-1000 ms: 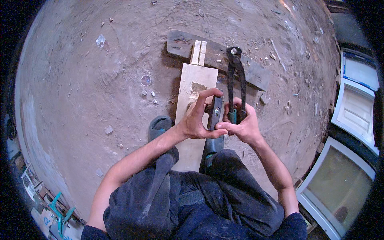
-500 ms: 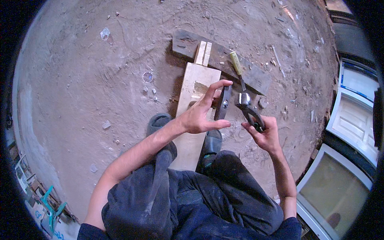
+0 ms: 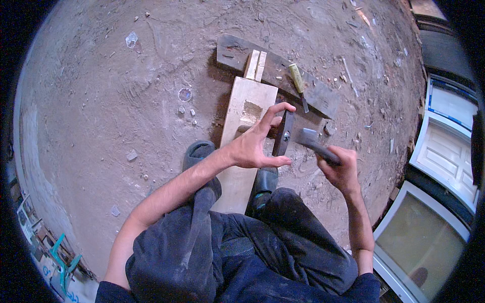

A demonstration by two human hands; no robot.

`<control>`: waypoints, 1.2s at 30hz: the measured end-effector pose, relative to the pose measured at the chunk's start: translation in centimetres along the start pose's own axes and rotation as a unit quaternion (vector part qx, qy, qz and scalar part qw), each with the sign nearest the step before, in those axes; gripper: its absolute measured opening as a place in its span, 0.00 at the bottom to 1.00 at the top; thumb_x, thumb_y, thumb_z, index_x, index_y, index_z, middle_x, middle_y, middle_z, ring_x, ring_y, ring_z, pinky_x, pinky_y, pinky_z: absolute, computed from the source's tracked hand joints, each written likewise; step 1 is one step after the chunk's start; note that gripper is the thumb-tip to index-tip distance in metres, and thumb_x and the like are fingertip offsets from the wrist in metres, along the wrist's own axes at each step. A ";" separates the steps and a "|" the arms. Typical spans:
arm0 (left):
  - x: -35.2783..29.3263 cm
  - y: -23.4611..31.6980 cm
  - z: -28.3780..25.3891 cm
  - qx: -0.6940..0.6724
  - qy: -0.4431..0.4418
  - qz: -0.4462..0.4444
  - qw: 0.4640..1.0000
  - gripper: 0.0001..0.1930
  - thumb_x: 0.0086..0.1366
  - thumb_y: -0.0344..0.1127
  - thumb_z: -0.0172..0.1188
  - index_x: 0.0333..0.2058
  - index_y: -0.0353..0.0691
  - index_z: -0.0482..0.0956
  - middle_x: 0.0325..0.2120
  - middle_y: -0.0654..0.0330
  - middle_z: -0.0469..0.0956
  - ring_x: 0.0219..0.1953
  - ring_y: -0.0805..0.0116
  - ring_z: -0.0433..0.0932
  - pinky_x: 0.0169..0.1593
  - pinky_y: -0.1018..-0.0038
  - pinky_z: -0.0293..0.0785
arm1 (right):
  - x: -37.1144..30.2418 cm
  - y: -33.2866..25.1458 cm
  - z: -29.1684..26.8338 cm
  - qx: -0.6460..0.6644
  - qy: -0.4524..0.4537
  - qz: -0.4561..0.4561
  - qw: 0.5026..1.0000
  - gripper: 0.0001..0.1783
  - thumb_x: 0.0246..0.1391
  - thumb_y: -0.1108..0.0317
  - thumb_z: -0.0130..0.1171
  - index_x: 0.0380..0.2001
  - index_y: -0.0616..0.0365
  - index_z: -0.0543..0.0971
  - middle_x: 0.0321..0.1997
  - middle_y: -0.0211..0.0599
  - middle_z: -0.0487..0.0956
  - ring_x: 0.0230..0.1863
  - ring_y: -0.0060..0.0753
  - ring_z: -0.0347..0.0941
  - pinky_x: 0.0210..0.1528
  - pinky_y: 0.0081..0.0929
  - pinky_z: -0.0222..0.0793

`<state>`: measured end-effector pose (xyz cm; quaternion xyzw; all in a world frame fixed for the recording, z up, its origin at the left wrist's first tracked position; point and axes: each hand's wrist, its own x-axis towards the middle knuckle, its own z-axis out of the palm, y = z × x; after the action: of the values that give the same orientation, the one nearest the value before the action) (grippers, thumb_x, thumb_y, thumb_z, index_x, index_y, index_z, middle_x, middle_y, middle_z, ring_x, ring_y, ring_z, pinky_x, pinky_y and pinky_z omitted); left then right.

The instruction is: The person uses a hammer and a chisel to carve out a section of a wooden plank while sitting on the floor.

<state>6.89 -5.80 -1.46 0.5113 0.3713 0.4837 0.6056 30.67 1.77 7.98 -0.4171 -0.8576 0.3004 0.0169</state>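
Gripping brown-handled hammer [image 3: 285,129] with dark oblong metal head in left hand [image 3: 250,147], with thumb and index spread wide, across right edge of pale rectangular wooden board [image 3: 237,187]. Clutching dark metal pincers [image 3: 321,148] in right hand [image 3: 342,169], with fingers wrapped round handles, near hammer head.

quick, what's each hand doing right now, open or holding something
Left hand: holding the hammer, thumb and forefinger spread apart.
Right hand: closed around the dark pincers.
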 end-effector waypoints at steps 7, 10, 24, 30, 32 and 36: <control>-0.2 0.3 0.1 -0.010 0.013 0.024 1.000 0.52 0.47 0.37 0.73 0.63 0.47 0.43 0.51 0.54 0.63 0.52 0.61 0.69 0.57 0.63 0.65 | -1.1 0.3 1.0 0.048 0.173 -0.058 0.982 0.06 0.42 0.72 0.64 0.24 0.61 0.78 0.17 0.40 0.73 0.17 0.30 0.72 0.23 0.26 0.67; -0.3 0.7 -0.2 -0.029 0.019 0.013 0.999 0.50 0.47 0.37 0.72 0.62 0.46 0.44 0.46 0.52 0.69 0.51 0.62 0.70 0.58 0.65 0.64 | -0.2 -0.4 0.8 0.044 0.091 -0.006 0.995 0.08 0.46 0.72 0.65 0.24 0.64 0.76 0.17 0.42 0.71 0.17 0.28 0.69 0.23 0.25 0.65; -0.4 -0.2 -0.5 -0.021 0.010 0.030 0.999 0.53 0.47 0.37 0.73 0.64 0.49 0.43 0.52 0.55 0.62 0.53 0.61 0.68 0.56 0.62 0.66 | -0.2 0.3 0.9 -0.029 0.063 -0.039 0.997 0.07 0.44 0.73 0.66 0.23 0.61 0.76 0.17 0.41 0.73 0.18 0.34 0.73 0.24 0.27 0.67; -0.3 0.2 -0.7 -0.048 0.001 -0.009 0.999 0.54 0.46 0.37 0.73 0.64 0.48 0.43 0.54 0.57 0.58 0.52 0.63 0.68 0.54 0.64 0.67 | -0.4 0.6 0.8 0.021 0.091 -0.036 0.995 0.06 0.41 0.73 0.65 0.24 0.59 0.78 0.20 0.42 0.76 0.19 0.40 0.74 0.24 0.27 0.69; -0.4 -0.1 -0.5 -0.038 0.000 0.004 0.999 0.54 0.46 0.37 0.74 0.64 0.48 0.43 0.55 0.57 0.58 0.52 0.63 0.68 0.54 0.64 0.67 | 0.0 0.0 0.0 -0.137 0.028 -0.030 0.990 0.07 0.41 0.73 0.66 0.24 0.59 0.77 0.19 0.44 0.75 0.19 0.42 0.73 0.23 0.28 0.67; -0.3 -0.4 -0.2 -0.017 -0.002 0.036 0.999 0.54 0.46 0.38 0.74 0.64 0.48 0.43 0.56 0.57 0.57 0.53 0.62 0.67 0.54 0.64 0.67 | -0.9 0.1 -0.1 -0.008 0.220 -0.012 0.975 0.08 0.44 0.69 0.67 0.24 0.59 0.78 0.19 0.41 0.75 0.18 0.34 0.73 0.23 0.27 0.67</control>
<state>6.71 -6.05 -1.88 0.5153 0.3433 0.5099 0.5972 31.35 1.26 8.18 -0.4626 -0.8403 0.1942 0.2053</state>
